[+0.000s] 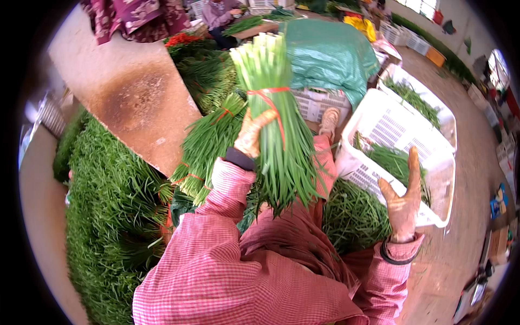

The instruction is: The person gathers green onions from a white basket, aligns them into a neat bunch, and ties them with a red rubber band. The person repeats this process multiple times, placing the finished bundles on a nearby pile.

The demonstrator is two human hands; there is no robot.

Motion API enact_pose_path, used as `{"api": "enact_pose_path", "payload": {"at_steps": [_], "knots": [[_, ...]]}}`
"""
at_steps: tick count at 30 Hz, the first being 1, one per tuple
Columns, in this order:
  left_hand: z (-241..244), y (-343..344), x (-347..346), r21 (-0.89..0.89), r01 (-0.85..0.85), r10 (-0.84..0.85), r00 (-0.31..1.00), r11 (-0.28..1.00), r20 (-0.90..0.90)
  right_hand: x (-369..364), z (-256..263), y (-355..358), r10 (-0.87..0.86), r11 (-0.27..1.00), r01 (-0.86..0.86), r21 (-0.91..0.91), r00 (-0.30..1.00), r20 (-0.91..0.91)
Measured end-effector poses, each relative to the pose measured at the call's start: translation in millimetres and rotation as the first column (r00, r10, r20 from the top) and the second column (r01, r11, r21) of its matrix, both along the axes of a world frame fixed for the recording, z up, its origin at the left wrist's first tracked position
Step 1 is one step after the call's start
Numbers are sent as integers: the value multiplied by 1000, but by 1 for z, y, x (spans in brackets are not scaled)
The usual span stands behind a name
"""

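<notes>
My left hand [254,132] grips a large bundle of green garlic chives [282,134], pale cut ends up and leaves hanging down. Red ties cross the bundle near its top. My right hand [402,201] is raised at the right with its fingers apart and nothing in it, in front of a white plastic crate [443,195]. That crate holds some loose green leaves [392,162]. Smaller tied bunches [215,130] lie just left of the held bundle, beside my left forearm.
A stained board [142,101] spans the upper left. Stacked chives [105,195] fill the left side. Ahead, a green tarp [325,53] covers a crate. Loose leaves [353,215] lie in a heap beside my leg. Another person [219,16] sits at the top; patterned clothing [138,18] shows at upper left.
</notes>
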State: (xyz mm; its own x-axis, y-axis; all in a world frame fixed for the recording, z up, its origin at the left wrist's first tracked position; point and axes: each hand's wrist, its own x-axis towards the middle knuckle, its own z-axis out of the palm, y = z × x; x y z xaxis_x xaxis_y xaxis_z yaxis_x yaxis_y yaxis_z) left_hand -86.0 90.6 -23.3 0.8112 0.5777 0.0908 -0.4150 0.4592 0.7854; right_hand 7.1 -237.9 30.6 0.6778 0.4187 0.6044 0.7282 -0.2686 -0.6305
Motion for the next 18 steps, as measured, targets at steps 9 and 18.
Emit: {"api": "enact_pose_path", "payload": {"at_steps": [9,18], "knots": [[5,-158,-14,642,138,-166,986,754,-17,-39,-71,38,450,830,-59,555,660,-602],[6,-181,-26,807,34,68,993,590,-92,-53,-32,24,406,762,6,648,775,-485]]}}
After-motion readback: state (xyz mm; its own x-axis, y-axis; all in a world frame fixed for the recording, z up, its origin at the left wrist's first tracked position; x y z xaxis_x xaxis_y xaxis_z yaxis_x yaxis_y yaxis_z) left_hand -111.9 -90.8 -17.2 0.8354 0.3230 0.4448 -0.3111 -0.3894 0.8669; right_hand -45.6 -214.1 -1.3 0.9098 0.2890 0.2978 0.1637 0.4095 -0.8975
